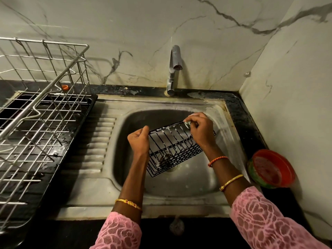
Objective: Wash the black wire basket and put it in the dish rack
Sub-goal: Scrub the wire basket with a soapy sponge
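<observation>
The black wire basket is held tilted over the steel sink basin, with white soap foam along its upper wires. My left hand grips its left end in a closed fist. My right hand is at the upper right rim, its fingers curled round a small pale scrubber pressed against the wires; most of the scrubber is hidden by the fingers. The steel dish rack stands on a black tray on the counter to the left of the sink.
The tap rises behind the basin; no water runs from it. A red and green bowl sits on the black counter at the right, against the marble wall. The ribbed drainboard lies between sink and rack.
</observation>
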